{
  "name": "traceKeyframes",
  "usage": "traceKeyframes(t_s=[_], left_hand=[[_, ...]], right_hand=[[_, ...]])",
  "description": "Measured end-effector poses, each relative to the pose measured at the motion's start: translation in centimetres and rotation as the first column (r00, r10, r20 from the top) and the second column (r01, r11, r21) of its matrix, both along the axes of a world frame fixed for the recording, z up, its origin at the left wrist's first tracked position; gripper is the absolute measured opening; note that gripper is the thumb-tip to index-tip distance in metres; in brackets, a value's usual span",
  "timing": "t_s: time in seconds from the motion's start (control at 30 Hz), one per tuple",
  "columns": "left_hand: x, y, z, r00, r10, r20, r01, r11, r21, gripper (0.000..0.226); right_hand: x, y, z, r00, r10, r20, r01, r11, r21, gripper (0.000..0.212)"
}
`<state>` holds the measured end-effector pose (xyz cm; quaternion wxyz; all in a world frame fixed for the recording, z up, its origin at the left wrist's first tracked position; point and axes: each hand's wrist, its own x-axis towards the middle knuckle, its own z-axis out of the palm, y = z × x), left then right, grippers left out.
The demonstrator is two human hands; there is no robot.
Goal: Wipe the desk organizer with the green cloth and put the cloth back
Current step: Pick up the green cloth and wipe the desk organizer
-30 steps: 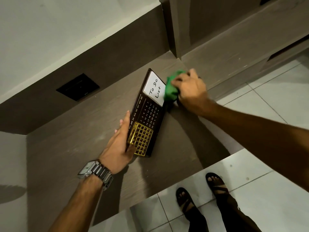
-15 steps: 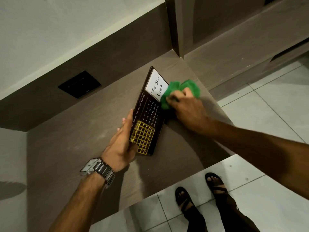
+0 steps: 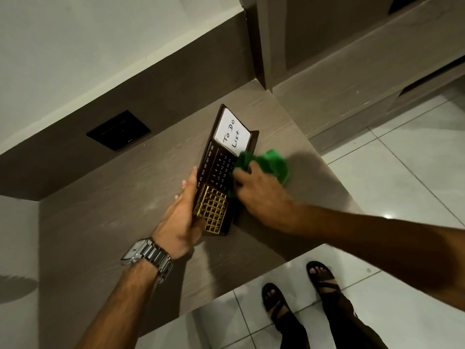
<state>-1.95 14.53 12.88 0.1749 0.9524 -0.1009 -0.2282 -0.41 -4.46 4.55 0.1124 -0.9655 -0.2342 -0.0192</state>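
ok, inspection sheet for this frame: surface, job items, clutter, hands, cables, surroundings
Surface: brown wood-grain desk top, faint smudges, otherwise bare.
Job's things: dark desk organizer lying on the desk, with a "To Do List" note, calendar grid and gold mesh panel; green cloth bunched at its right edge.
Clutter: nothing seen.
Hands: left hand steadies the organizer's left edge, a metal watch on the wrist; right hand presses the cloth against the organizer.
Cables: nothing seen.
Surroundings: black wall plate on the back panel, white tiled floor, the person's sandalled feet below the desk edge.
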Motion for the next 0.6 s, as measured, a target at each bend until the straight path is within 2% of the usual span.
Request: traceKeyframes(t_s=[0.13, 0.2, 0.27, 0.33, 0.37, 0.43, 0.47, 0.5, 0.53, 0.6], left_hand=[[0.0, -0.1, 0.5, 0.997, 0.022, -0.071, -0.027, 0.997, -0.07, 0.107], [0.1, -0.1, 0.4, 0.995, 0.068, -0.068, -0.073, 0.995, -0.065, 0.11], [0.0, -0.2, 0.5, 0.995, 0.067, -0.07, -0.071, 0.996, -0.052, 0.112], [0.1, -0.1, 0.4, 0.995, 0.075, -0.064, -0.08, 0.995, -0.063, 0.111], [0.1, -0.2, 0.4, 0.994, 0.078, -0.074, -0.083, 0.995, -0.064, 0.111], [0.0, -0.5, 0.6, 0.994, 0.068, -0.082, -0.074, 0.995, -0.068, 0.109], [0.0, -0.4, 0.5, 0.995, 0.054, -0.084, -0.06, 0.996, -0.07, 0.108], [0.0, -0.5, 0.6, 0.995, 0.049, -0.087, -0.055, 0.996, -0.071, 0.107], [0.0, -0.3, 0.4, 0.995, 0.048, -0.091, -0.055, 0.996, -0.075, 0.107], [0.0, -0.3, 0.4, 0.993, 0.048, -0.106, -0.057, 0.995, -0.078, 0.107]], right_hand=[[-2.6, 0.6, 0.9, 0.972, 0.191, -0.138, -0.179, 0.979, 0.092, 0.027], [-3.0, -0.3, 1.9, 0.927, 0.332, -0.173, -0.299, 0.935, 0.19, 0.03], [-2.9, -1.6, 3.2, 0.9, 0.39, -0.193, -0.311, 0.886, 0.343, 0.034], [-2.0, -3.2, 4.4, 0.936, 0.292, -0.199, -0.143, 0.828, 0.543, 0.034], [-1.3, -4.0, 4.9, 0.953, 0.205, -0.222, -0.012, 0.761, 0.649, 0.033], [0.6, -5.5, 5.6, 0.968, 0.029, -0.248, 0.195, 0.537, 0.821, 0.032], [1.6, -6.1, 5.7, 0.974, -0.059, -0.22, 0.222, 0.475, 0.852, 0.031], [2.5, -6.5, 5.5, 0.977, -0.108, -0.182, 0.211, 0.475, 0.854, 0.031], [3.2, -6.5, 5.0, 0.982, -0.103, -0.161, 0.191, 0.514, 0.836, 0.034], [3.9, -6.0, 3.6, 0.977, -0.031, -0.21, 0.177, 0.666, 0.725, 0.052]])
